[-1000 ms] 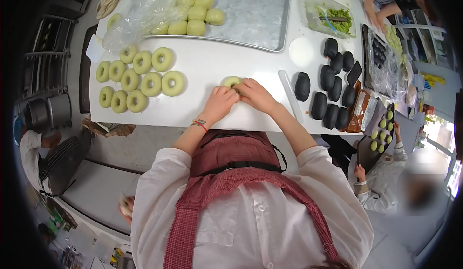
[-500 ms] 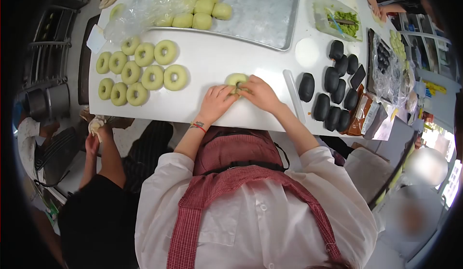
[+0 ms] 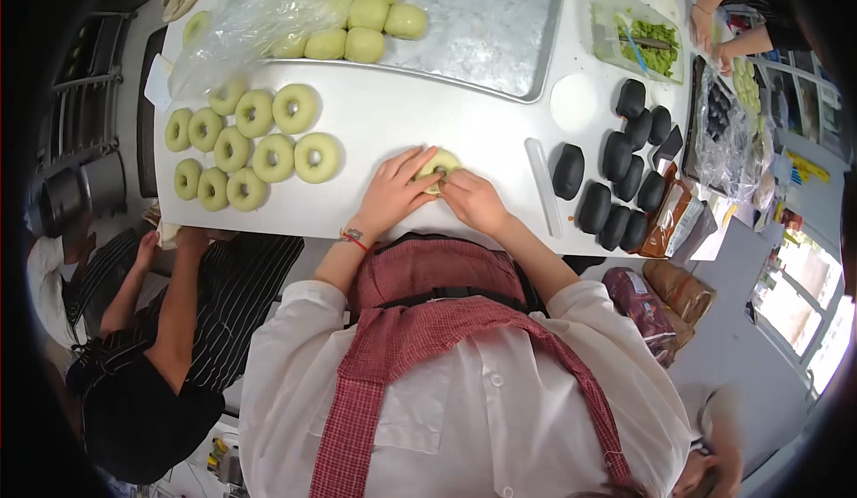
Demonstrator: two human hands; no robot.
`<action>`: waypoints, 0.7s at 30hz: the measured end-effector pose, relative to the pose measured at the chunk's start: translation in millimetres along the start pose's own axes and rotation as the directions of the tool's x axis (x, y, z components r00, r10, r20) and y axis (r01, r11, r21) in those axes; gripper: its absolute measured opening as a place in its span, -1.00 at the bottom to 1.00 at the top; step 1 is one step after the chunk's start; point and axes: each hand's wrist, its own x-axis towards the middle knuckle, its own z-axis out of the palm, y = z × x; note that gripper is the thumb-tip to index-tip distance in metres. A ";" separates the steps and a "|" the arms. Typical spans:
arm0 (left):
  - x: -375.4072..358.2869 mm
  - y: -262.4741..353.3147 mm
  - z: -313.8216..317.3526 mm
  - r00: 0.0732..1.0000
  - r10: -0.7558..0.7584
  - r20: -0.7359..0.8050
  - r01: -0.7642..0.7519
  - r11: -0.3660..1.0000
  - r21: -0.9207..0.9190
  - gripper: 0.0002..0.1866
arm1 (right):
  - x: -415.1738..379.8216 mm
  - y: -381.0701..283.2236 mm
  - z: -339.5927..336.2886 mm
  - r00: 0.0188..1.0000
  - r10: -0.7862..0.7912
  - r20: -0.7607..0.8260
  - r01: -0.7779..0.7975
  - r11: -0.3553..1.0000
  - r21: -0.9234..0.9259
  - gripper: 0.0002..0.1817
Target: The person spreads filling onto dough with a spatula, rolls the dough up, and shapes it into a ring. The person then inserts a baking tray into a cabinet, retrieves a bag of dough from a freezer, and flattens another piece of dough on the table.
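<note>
I see both of my hands meeting on one pale green dough ring (image 3: 439,166) that lies on the white table (image 3: 402,123), close to its near edge and roughly midway along it. My left hand (image 3: 390,193) rests on the ring's left side with fingers curled loosely over it, a red band at the wrist. My right hand (image 3: 475,200) presses in from the near right, its fingers bent and pinching at the ring's rim beside the hole. Both hands are partly closed on the dough, neither one flat nor clenched tight.

To the left sits a cluster of finished green rings (image 3: 245,145), ten or so, lying in loose rows well apart from my hands. Far from me, a metal tray (image 3: 486,25) holds a group of unshaped green dough balls (image 3: 366,16), some under a sheet of clear plastic wrap (image 3: 259,16). To the right of the ring lies a white scraper (image 3: 543,186), and beyond it a batch of black dough pieces (image 3: 620,172) in two rough rows. At the far right a container of green filling (image 3: 644,36) stands near another person's hands (image 3: 714,38). A second person in a striped apron (image 3: 214,311) stands at the near left edge of the table.
</note>
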 end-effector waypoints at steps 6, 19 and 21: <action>50.5 -129.2 -72.8 0.980 0.031 0.195 0.000 0.988 -0.155 -0.81 | 143.5 -4.5 -8.2 0.887 0.429 0.171 -0.456 0.755 0.472 -0.86; 0.3 0.2 10.6 0.996 -0.037 0.080 0.056 0.969 -0.239 -0.85 | -10.2 -13.9 -19.4 0.937 0.347 -0.036 -0.314 0.885 0.343 -0.80; 1.7 1.6 13.7 0.997 -0.033 0.070 0.048 0.973 -0.227 -0.85 | -9.3 -13.3 -10.2 0.947 0.301 -0.109 -0.264 0.928 0.264 -0.79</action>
